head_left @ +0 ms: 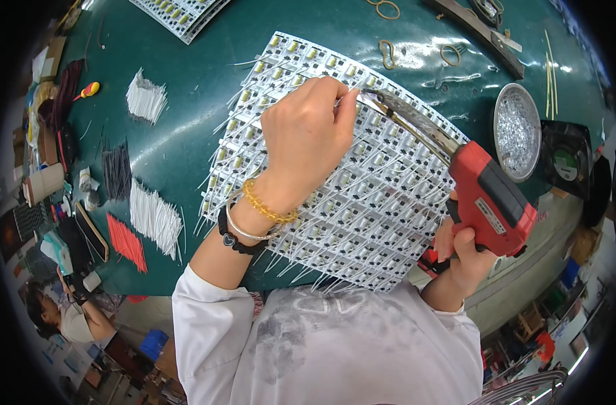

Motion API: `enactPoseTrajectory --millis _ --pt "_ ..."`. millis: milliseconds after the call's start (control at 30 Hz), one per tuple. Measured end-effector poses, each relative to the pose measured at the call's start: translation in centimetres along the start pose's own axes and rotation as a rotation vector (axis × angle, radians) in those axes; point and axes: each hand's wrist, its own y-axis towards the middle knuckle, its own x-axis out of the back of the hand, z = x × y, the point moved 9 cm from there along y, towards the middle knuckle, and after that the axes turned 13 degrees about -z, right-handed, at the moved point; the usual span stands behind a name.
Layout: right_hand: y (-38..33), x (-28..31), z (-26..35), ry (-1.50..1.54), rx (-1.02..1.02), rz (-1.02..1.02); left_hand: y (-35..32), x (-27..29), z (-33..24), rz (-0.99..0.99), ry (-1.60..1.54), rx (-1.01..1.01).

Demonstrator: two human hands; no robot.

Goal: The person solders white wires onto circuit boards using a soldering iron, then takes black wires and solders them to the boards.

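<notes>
A large white panel of small circuit boards [389, 223] lies tilted on the green table in front of me, with rows of yellow components and many thin white wires sticking out. My left hand [304, 128] is over its upper part, thumb and forefinger pinched together; what they hold is hidden, and I cannot make it out. In my right hand [466, 266] is a red and black soldering gun [493, 196], gripped by its handle. Its long metal nose [423, 125] reaches across the panel, the tip close beside my left fingertips.
Bundles of white wires [156, 219], black wires [116, 172] and red wires [126, 241] lie left. A metal bowl [500, 152] of silvery bits stands right. Rubber bands [387, 55] and a dark bar [480, 34] lie at the back. Another person [85, 322] sits at far left.
</notes>
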Motion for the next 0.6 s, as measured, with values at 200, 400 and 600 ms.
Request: enactPoseTrajectory --millis 200,400,600 --pt "-0.1 0.4 0.3 0.01 0.034 0.016 0.0 0.1 -0.1 -0.004 0.012 -0.002" --pt "-0.5 0.7 0.5 0.048 0.052 0.016 -0.1 0.1 0.0 -0.001 0.011 0.001" --pt "-0.7 1.9 1.0 0.084 0.117 0.016 1.2 2.2 -0.8 -0.099 -0.162 0.033"
